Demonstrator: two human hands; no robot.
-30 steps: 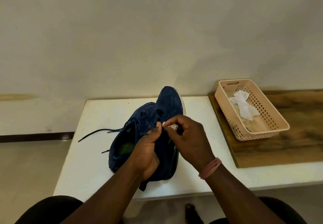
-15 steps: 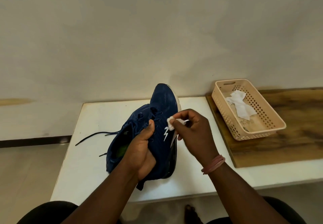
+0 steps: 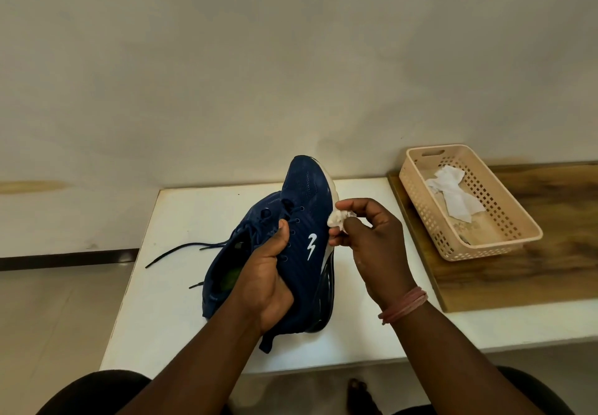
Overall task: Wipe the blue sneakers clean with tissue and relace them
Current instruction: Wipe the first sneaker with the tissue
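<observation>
here, left hand (image 3: 265, 272) gripping blue sneaker (image 3: 307, 220), right hand (image 3: 369, 236) pinching tissue wad (image 3: 336, 219) against its sole edge

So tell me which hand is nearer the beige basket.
Right. The right hand, pinching a wad of tissue at the sneaker's sole edge, lies between the sneaker and the beige basket. The left hand holds the sneaker's far side, farther away.

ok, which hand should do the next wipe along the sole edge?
Right. The right hand already pinches the tissue wad beside the sneaker's white sole edge; the left hand grips the upper, steadying it.
</observation>
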